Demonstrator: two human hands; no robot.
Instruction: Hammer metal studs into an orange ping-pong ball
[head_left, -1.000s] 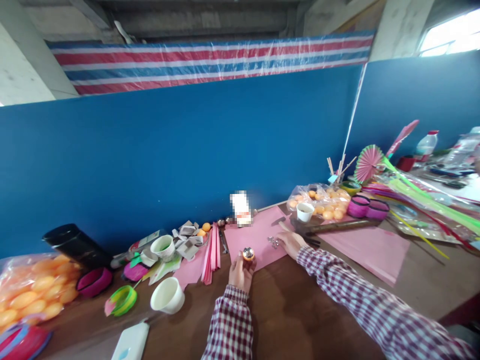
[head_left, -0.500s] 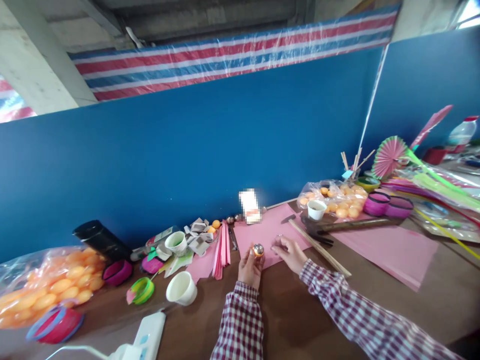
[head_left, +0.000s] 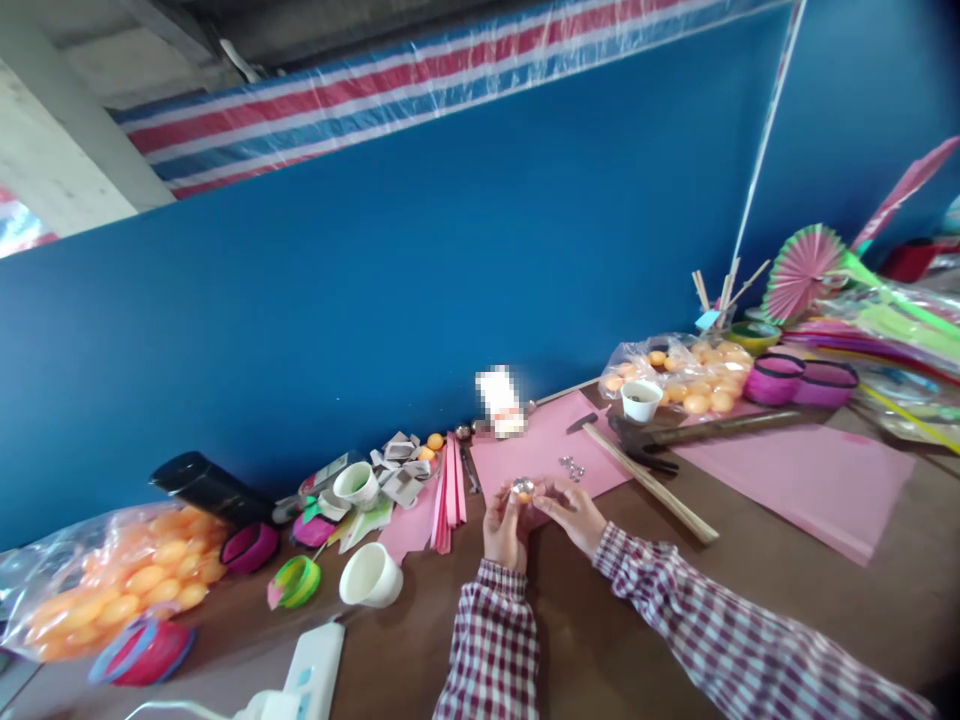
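My left hand point(head_left: 505, 530) holds a small orange ball point(head_left: 523, 496) with a shiny silver top, gripped between thumb and fingers above the table's front area. Close against the ball's right side is my right hand point(head_left: 571, 510), its thumb and fingers pinched together; whatever lies between them is too small to make out. Just beyond the right hand, a cluster of small silver pieces point(head_left: 571, 468) rests on a sheet of pink paper point(head_left: 517, 455). A hammer with a wooden handle point(head_left: 651, 482) lies across the right part of that sheet.
A larger hammer point(head_left: 645, 440) lies at the right, near a white cup point(head_left: 641, 400) and a bag of orange balls point(head_left: 705, 385). At the left stand a white bowl point(head_left: 371, 576), pink paper strips point(head_left: 450, 500), a power strip point(head_left: 315, 670) and another ball bag point(head_left: 142, 575).
My right hand has moved left from over the pink paper to the ball, uncovering the silver pieces. The left hand keeps the ball. The view has tilted slightly.
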